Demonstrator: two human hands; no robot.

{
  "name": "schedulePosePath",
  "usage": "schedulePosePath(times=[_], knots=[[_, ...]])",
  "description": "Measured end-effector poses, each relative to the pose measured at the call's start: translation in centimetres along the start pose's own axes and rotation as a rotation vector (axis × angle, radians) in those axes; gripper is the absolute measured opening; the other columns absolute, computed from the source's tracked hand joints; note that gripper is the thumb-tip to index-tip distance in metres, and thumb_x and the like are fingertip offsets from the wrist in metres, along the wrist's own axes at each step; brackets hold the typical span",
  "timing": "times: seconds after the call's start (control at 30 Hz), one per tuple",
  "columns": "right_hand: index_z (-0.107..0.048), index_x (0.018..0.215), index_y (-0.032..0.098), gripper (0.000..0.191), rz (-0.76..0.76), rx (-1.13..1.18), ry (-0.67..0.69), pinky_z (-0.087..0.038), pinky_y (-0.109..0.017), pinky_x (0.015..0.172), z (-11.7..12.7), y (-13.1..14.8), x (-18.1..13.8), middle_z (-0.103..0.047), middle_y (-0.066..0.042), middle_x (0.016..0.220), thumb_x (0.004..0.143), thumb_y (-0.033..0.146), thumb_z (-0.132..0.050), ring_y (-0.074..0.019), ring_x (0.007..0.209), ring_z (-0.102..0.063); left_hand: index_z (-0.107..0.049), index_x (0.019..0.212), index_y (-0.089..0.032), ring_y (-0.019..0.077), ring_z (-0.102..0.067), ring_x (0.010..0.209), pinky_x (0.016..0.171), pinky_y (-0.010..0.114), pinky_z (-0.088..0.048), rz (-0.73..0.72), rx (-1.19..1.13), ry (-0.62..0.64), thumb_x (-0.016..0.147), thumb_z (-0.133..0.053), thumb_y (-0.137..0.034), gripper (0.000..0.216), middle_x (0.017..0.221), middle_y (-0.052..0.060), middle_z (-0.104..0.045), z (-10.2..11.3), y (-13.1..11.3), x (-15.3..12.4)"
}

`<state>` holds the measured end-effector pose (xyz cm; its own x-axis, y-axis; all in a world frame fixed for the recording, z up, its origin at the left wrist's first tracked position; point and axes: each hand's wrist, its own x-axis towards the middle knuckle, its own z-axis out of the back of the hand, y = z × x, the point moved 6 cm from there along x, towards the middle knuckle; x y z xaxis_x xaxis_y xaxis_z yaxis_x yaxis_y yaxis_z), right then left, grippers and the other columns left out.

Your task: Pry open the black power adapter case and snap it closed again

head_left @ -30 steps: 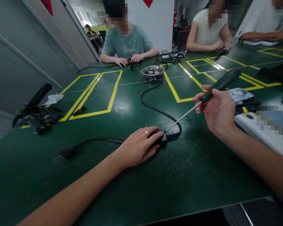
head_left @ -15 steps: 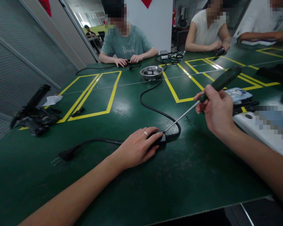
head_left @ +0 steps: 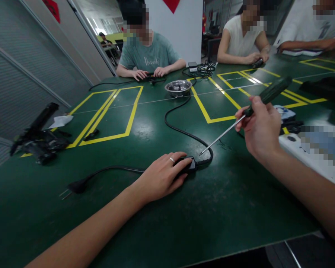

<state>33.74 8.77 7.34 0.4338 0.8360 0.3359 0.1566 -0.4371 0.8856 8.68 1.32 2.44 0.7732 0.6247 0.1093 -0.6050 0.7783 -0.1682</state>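
Under my left hand (head_left: 163,175) lies a black box on a power cord (head_left: 191,165), gripped by my curled fingers and pressed to the table. Only the box's right end shows; the hand covers the rest. My right hand (head_left: 261,128) is closed around the dark green handle of a screwdriver (head_left: 275,91). Its thin metal shaft slants down to the left, and the tip is just beyond the box's right end, apart from it. A two-pin plug (head_left: 77,186) lies at the cord's left end. To the right the cord loops back toward a metal bowl.
A metal bowl (head_left: 178,88) with small parts stands mid-table. Black devices (head_left: 40,143) lie at the left, and a white panel (head_left: 292,145) lies at the right. Yellow tape (head_left: 134,108) marks the green table (head_left: 206,219). Several people sit opposite, a coiled cable (head_left: 203,69) between two of them.
The screwdriver tip has lifted off the box's right end and moved slightly right as my right hand drew back to the right. My left hand keeps its hold on the box.
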Motion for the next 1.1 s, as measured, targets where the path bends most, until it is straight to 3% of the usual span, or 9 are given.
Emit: schedulePosePath(times=[0.13,0.27,0.53,0.7,0.93,1.1], knots=[[-0.050,0.101,0.021,0.022,0.219,-0.099,-0.129,-0.030,-0.024,0.033,1.3,1.5,1.2,-0.055,0.006,0.053,0.089,0.039,-0.052,-0.0100,0.034,-0.043,-0.041,0.137,-0.019,0.0268,-0.051,0.116,0.097,0.046,-0.045,0.021,-0.006,0.020,0.096,-0.041,-0.030,0.042,0.137,0.014,-0.045,0.1,0.1,0.0],[-0.048,0.104,0.022,0.019,0.372,-0.169,-0.174,-0.031,-0.025,0.036,1.7,2.5,1.2,-0.051,0.007,0.055,0.091,0.035,-0.051,-0.0097,0.038,-0.044,-0.036,0.137,-0.018,0.0274,-0.051,0.117,0.100,0.047,-0.044,0.054,-0.078,0.027,0.093,-0.049,-0.041,0.051,0.138,0.014,-0.044,1.1,1.0,-0.7],[-0.051,0.101,0.028,0.015,0.434,-0.178,-0.136,-0.032,-0.023,0.040,1.5,2.2,0.6,-0.051,0.005,0.071,0.091,0.037,-0.055,-0.0078,0.050,-0.049,-0.046,0.123,-0.022,0.0209,-0.059,0.099,0.087,0.038,-0.050,0.201,-0.340,0.097,0.086,-0.060,-0.042,0.043,0.122,0.008,-0.056,2.8,3.6,-2.1],[-0.051,0.099,0.026,0.013,0.446,-0.185,-0.151,-0.030,-0.023,0.037,1.6,2.2,1.0,-0.049,0.006,0.065,0.090,0.035,-0.055,-0.0080,0.047,-0.049,-0.054,0.110,-0.021,0.0178,-0.060,0.092,0.083,0.035,-0.051,0.232,-0.519,0.123,0.090,-0.055,-0.037,0.025,0.113,0.006,-0.060,2.6,4.3,-2.2],[-0.046,0.097,0.023,0.014,0.302,-0.113,-0.181,-0.033,-0.023,0.032,1.8,1.7,1.6,-0.052,0.008,0.052,0.091,0.036,-0.047,-0.0098,0.033,-0.042,-0.057,0.102,-0.019,0.0179,-0.061,0.098,0.089,0.038,-0.052,0.256,-0.717,0.130,0.091,-0.052,-0.026,0.014,0.117,0.007,-0.060,1.8,4.9,-1.9],[-0.048,0.099,0.022,0.024,0.039,0.058,-0.017,-0.044,-0.025,0.039,0.1,0.2,0.0,-0.061,0.004,0.056,0.092,0.045,-0.046,-0.0128,0.039,-0.052,-0.056,0.098,-0.019,0.0198,-0.061,0.106,0.094,0.043,-0.051,0.257,-0.815,0.056,0.090,-0.050,-0.022,0.010,0.123,0.009,-0.059,1.3,4.8,-1.5]])
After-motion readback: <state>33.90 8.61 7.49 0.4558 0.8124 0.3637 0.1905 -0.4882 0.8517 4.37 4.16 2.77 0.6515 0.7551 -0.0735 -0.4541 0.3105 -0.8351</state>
